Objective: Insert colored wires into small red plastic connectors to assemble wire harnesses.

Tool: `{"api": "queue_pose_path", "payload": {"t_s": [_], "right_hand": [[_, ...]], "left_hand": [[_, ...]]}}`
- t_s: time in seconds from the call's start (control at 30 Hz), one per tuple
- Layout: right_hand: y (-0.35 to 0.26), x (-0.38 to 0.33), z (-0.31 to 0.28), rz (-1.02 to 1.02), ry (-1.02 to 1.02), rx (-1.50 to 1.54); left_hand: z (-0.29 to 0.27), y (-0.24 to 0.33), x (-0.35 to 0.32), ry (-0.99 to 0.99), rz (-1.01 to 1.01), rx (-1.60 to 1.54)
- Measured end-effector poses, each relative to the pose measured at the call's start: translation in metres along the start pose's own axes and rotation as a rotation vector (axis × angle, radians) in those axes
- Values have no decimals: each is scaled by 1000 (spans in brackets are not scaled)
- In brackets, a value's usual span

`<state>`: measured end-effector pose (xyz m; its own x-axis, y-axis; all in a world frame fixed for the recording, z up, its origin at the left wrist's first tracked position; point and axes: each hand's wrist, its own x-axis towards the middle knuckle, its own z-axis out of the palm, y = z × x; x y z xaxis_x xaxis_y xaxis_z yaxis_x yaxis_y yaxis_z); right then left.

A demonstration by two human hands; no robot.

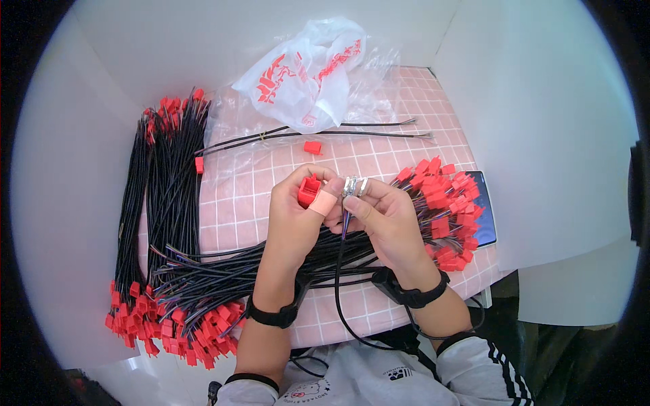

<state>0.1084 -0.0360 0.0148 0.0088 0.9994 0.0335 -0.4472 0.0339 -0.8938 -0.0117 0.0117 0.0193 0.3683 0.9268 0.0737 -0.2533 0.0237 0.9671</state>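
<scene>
Two hands at work: the left hand pinches a loose red connector housing between thumb and forefinger (the forefinger carries a skin-coloured plaster), fingers clamped on it.
Right hand: the right hand has its fingers closed on the bare end of a black wire lead, held just beside the housing, the two nearly touching.
Where the piece is: above the middle of the pink-checked counter, in front of the chest.
Done, by my reading: a large share; the finished bundle at the left has red housings at both its near and far ends, and more red-capped leads fan out under the right hand.
Left to do: the lead in hand does not look seated yet; a few bare-ended spare wires lie near the white plastic bag, and a spare housing sits on the counter beside them.
Long axis of the lead: roughly upright in the picture, running from the fingertips down toward the body, then curling.
Which way it points: stripped end up and slightly left, toward the housing (whose open side I cannot make out).
</scene>
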Motion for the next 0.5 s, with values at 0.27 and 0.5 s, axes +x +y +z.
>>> {"api": "queue_pose_path", "payload": {"t_s": [0.27, 0.5], "right_hand": [[3, 5, 3, -145, 252, 24], [4, 4, -1, -156, 174, 13]], "left_hand": [[-6, -5, 4, 118, 1, -12], [-4, -7, 3, 109, -19, -8]]}}
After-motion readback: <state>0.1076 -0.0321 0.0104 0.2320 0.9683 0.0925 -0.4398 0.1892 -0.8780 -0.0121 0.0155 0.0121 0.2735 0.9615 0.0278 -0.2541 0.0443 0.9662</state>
